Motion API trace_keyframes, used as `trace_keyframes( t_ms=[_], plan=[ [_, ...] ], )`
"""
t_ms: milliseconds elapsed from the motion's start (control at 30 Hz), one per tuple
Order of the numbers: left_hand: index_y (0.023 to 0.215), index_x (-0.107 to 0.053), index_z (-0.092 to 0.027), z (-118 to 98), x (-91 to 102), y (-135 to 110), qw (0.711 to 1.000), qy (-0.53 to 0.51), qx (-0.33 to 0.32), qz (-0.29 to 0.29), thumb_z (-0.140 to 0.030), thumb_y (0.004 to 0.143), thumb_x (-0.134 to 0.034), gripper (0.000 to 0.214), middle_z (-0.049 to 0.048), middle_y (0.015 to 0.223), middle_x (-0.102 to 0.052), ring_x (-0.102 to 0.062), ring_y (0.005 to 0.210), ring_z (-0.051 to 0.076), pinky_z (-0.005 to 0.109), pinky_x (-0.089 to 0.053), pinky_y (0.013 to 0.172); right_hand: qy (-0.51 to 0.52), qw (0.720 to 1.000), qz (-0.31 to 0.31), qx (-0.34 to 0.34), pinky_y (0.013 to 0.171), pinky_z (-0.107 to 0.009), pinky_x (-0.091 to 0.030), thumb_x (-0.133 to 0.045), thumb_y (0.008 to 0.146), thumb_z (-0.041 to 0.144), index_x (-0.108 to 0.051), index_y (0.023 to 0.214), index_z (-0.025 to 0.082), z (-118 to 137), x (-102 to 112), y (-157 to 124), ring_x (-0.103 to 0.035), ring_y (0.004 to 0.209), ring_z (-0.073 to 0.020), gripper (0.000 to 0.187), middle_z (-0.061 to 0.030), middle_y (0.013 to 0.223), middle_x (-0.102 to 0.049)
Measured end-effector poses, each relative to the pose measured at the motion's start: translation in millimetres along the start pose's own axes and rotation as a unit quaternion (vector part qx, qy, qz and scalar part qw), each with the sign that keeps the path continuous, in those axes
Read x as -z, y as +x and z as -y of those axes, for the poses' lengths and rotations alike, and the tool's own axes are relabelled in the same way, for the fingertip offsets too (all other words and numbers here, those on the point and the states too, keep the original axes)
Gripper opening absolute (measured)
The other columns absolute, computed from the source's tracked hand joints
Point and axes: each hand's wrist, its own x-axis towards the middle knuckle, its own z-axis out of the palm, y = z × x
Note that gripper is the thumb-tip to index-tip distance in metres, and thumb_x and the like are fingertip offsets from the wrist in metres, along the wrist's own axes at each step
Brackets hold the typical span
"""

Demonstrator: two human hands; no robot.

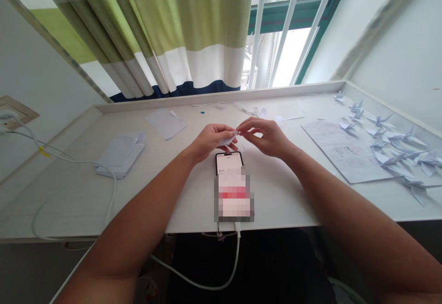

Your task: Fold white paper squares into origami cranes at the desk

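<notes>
My left hand (209, 140) and my right hand (265, 135) meet above the middle of the white desk (83, 193). Together they pinch a small folded piece of white paper (229, 137) between their fingertips; both hands are closed on it. Just below the hands a phone (229, 175) lies flat on the desk with its screen lit. A white cable (221, 281) runs from the phone's near end down off the desk edge.
A stack of white paper squares (119, 156) lies at the left, loose sheets (165, 124) behind it. A printed sheet (345, 152) and several folded paper cranes (393, 147) cover the right side. A white cord (69, 166) crosses the left. Striped curtain (179, 32) and window behind.
</notes>
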Motion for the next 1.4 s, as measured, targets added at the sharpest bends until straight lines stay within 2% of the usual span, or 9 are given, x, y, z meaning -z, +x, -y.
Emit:
trace_keyframes(
  t_ms=[200,467,667,1033,1267,1400],
  plan=[
    [0.090,-0.077,-0.012,-1.1,3.9,-1.0,1.000,0.029,0.000,0.005,-0.046,0.080,-0.091,0.037,0.0084,0.083,-0.077,-0.077,0.074,0.019,0.028,-0.057,0.064,-0.027,1.000,0.007,0.010,0.085,-0.046,-0.063,-0.072,0.098,0.041,-0.080,0.094,0.026,1.1,2.8,1.2,-0.073,0.093,-0.0219,0.018,-0.0052,0.102,-0.079],
    [0.087,-0.075,-0.013,-0.8,4.0,-0.9,0.998,0.050,0.015,0.018,-0.045,0.082,-0.090,0.036,0.0101,0.083,-0.078,-0.078,0.077,0.022,0.029,-0.056,0.066,-0.047,0.999,0.026,-0.008,0.082,-0.045,-0.061,-0.071,0.098,0.049,-0.080,0.094,0.025,2.8,2.5,0.5,-0.072,0.090,-0.0228,0.026,-0.0063,0.099,-0.079],
    [0.087,-0.076,-0.013,0.2,2.6,-1.1,0.998,0.055,0.011,0.016,-0.044,0.083,-0.089,0.034,0.0096,0.083,-0.078,-0.078,0.076,0.022,0.029,-0.056,0.065,-0.057,0.998,0.034,-0.005,0.082,-0.044,-0.060,-0.068,0.099,0.043,-0.077,0.093,0.024,0.7,2.2,-0.3,-0.072,0.089,-0.0230,0.022,-0.0068,0.097,-0.078],
    [0.087,-0.075,-0.013,0.5,0.3,-0.9,0.999,0.046,0.019,0.008,-0.043,0.082,-0.090,0.034,0.0105,0.083,-0.078,-0.079,0.078,0.023,0.030,-0.056,0.066,-0.110,0.991,0.064,0.041,0.081,-0.042,-0.058,-0.059,0.106,0.039,-0.067,0.096,0.024,-5.8,2.6,0.4,-0.066,0.090,-0.0218,0.020,-0.0076,0.107,-0.070],
    [0.088,-0.075,-0.013,5.9,-2.1,0.7,0.998,0.060,-0.011,-0.019,-0.044,0.084,-0.089,0.034,0.0096,0.080,-0.079,-0.079,0.077,0.023,0.028,-0.056,0.064,-0.026,0.999,0.000,-0.032,0.083,-0.043,-0.059,-0.067,0.096,0.029,-0.060,0.094,0.023,-7.7,-12.3,0.6,-0.066,0.086,-0.0204,0.010,-0.0046,0.095,-0.068],
    [0.091,-0.075,-0.014,7.7,-3.5,1.6,0.996,0.069,-0.038,-0.032,-0.043,0.086,-0.086,0.031,0.0088,0.082,-0.080,-0.079,0.076,0.021,0.027,-0.055,0.064,0.080,0.993,-0.046,-0.068,0.082,-0.041,-0.058,-0.075,0.087,0.026,-0.060,0.101,0.023,-8.8,-15.9,4.0,-0.067,0.083,-0.0183,0.021,-0.0003,0.087,-0.067]
  ],
)
